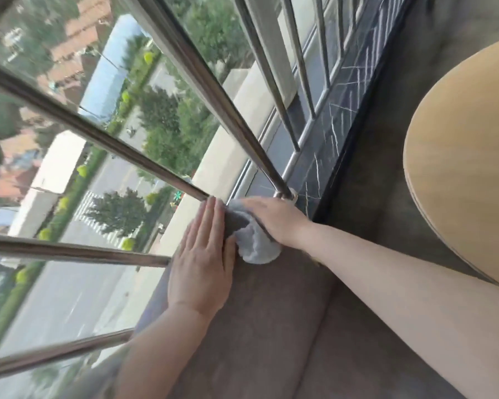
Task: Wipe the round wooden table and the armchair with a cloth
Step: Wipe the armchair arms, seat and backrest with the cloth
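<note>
The grey-brown upholstered armchair [271,335] fills the lower middle of the head view, its top edge running up toward the window. My left hand [205,254] lies flat on that edge with fingers straight and together. My right hand [274,218] presses a light grey cloth [257,243] onto the armchair's far corner; part of the cloth bunches out below my palm. The round wooden table [467,156] shows as a pale curved top at the right, apart from both hands.
A steel railing [202,79] with horizontal bars [104,139] stands right behind the armchair, in front of a large window over a street. A dark marble sill [323,156] runs along the window base. Grey carpet [380,180] lies between sill and table.
</note>
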### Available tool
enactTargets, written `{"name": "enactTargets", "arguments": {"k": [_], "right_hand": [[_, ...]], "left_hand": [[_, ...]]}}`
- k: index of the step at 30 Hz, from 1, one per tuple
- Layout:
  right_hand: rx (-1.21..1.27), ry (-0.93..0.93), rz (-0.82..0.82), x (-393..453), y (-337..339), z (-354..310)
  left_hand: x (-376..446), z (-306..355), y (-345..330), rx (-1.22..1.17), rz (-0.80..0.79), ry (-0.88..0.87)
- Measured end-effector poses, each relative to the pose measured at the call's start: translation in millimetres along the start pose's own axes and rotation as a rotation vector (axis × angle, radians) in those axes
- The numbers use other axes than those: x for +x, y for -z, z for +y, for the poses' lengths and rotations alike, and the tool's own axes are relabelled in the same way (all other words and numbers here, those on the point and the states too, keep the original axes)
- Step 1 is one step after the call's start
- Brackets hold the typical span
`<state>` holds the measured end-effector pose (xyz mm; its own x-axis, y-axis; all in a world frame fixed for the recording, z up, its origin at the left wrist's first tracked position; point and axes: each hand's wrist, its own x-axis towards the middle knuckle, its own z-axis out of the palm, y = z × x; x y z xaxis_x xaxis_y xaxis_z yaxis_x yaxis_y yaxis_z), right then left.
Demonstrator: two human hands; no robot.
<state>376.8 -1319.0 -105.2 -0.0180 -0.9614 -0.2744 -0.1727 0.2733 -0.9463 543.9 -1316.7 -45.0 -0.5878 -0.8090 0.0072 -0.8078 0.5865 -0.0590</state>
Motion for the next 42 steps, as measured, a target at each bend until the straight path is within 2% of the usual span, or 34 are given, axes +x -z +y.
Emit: {"name": "enactTargets", "arguments": {"k": [2, 3, 6, 8, 9, 10, 12, 14, 16, 18, 19, 20, 21, 23, 24, 25, 27, 29, 30, 31, 33, 35, 37, 39, 40, 41, 42], "right_hand": [[0.24, 0.144, 0.018, -4, -15, -7], [0.32, 0.143, 0.075, -9, -23, 0], [0.358, -0.047, 0.208, -22, -32, 60], [0.294, -0.201, 0.154, -14, -17, 79], [0.222, -0.193, 0.094, -7, -12, 73], [0.188, -0.123, 0.04, 1, -10, 58], [0.315, 0.117, 0.012, 3, -22, 21], [0.422, 0.189, 0.107, -8, -35, 18], [0.373, -0.002, 0.168, -13, -29, 60], [0.211, -0.31, 0.09, -8, -10, 94], [0.13, -0.366, 0.042, -3, -6, 97], [0.103, -0.32, 0.021, 2, -6, 88], [0.145, -0.181, 0.033, 6, -10, 68], [0.344, 0.077, 0.062, 0, -24, 25], [0.42, 0.124, 0.099, -4, -29, 20], [0.427, 0.088, 0.133, -9, -32, 31], [0.332, -0.143, 0.14, -10, -22, 73], [0.173, -0.338, 0.05, -4, -8, 89], [0.146, -0.325, 0.033, 4, -7, 81], [0.179, -0.207, 0.018, 11, -9, 62], [0.426, 0.078, 0.013, 12, -22, 15], [0.534, 0.138, 0.088, 5, -30, 12], [0.409, -0.089, 0.163, -1, -24, 56], [0.166, -0.353, 0.056, -3, -8, 85], [0.071, -0.379, -0.005, -1, -6, 84], [0.049, -0.307, -0.024, 3, -6, 70], [0.136, -0.196, -0.005, 7, -10, 49]], "left_hand": [[-4, -7, -5, 0.02, -0.007, -0.069], [-3, -9, -5, 0.026, 0.002, -0.09], [-3, -4, -7, 0.01, 0.069, -0.062], [-2, -1, -8, 0.005, 0.114, -0.051], [-2, -2, -9, 0.007, 0.116, -0.057], [-2, -5, -9, 0.007, 0.112, -0.069], [-2, -8, -10, 0.016, 0.097, -0.107], [-3, -8, -11, 0.028, 0.093, -0.124], [-3, -5, -12, 0.018, 0.117, -0.087], [-3, -5, -12, 0.023, 0.124, -0.077], [-2, -5, -12, 0.03, 0.126, -0.08], [-2, -6, -12, 0.031, 0.128, -0.084], [-2, -6, -13, 0.032, 0.131, -0.089], [-2, -8, -13, 0.038, 0.138, -0.101], [-2, -7, -13, 0.036, 0.138, -0.102], [-3, -7, -13, 0.033, 0.132, -0.096], [-5, -6, -13, 0.032, 0.134, -0.084], [-5, -6, -14, 0.046, 0.14, -0.078], [-3, -6, -13, 0.053, 0.146, -0.079], [-2, -7, -13, 0.055, 0.149, -0.085], [-1, -7, -14, 0.054, 0.14, -0.113], [-2, -7, -14, 0.064, 0.134, -0.111], [-4, -6, -14, 0.07, 0.145, -0.078], [-2, -4, -13, 0.081, 0.143, -0.061], [-2, -3, -13, 0.086, 0.14, -0.051], [-2, -3, -14, 0.086, 0.141, -0.042], [-2, -4, -14, 0.078, 0.143, -0.039]]}}
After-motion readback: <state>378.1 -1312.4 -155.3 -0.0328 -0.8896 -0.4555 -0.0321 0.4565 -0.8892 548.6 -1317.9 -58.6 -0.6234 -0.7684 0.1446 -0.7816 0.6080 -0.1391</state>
